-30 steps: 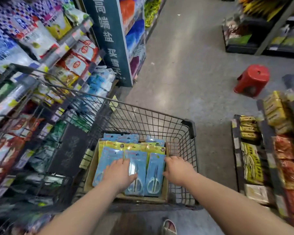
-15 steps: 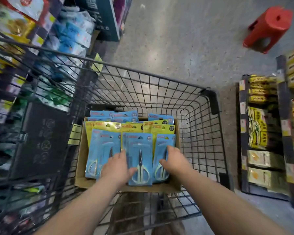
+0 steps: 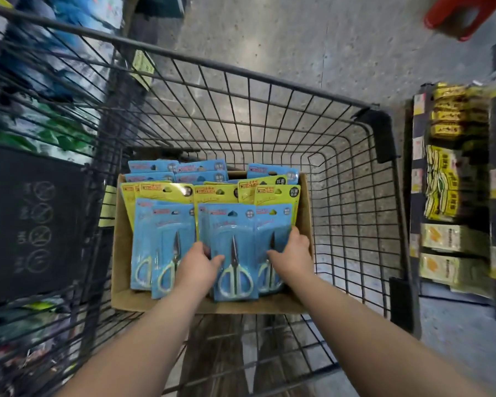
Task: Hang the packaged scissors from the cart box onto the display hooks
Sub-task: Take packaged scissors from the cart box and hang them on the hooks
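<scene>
The packs of scissors point(image 3: 166, 239) lay in the cardboard box point(image 3: 121, 253) at the near end of the cart point(image 3: 269, 81). The pairs I could see ran lengthwise away from me, tips toward the far end and loops toward me. I counted at least four blue front packs, five yellow tops point(image 3: 215, 193) behind and five blue tops point(image 3: 152, 166) at the back. My left grip point(image 3: 198, 266) pinched the left edge of the middle front pack point(image 3: 232, 224), thumb on its face, and my right grip point(image 3: 294, 255) curled round the right-hand pack point(image 3: 272, 224).
</scene>
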